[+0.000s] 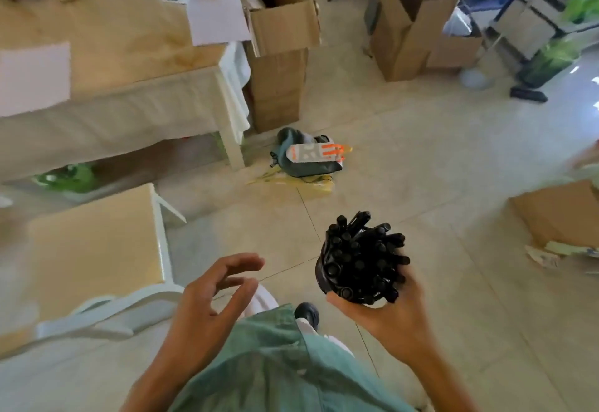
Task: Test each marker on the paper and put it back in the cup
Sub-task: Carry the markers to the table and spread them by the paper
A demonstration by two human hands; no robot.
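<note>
Holding the cup (324,273) crammed with black markers (363,256) above the floor, our right hand (385,311) wraps its base; top-heavy but rigid, we judge. Our left hand (210,295) hovers loosely spread, empty.

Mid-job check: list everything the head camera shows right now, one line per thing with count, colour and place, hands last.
markers: a packed bunch, too many to count, black, standing in the cup
cup: one, dark, held over the floor at lower centre-right
paper sheets: two, white, on the long table; the second lies at its right end
long table: one, tan top, upper left
small table: one, tan top with white frame, left centre
cardboard boxes: three, brown; one open by the long table, one open at upper right, one at the right edge
bag: one, dark with a white and orange item on it, on the floor at centre
left hand: empty, fingers loosely curled
right hand: grips the cup from below
</note>
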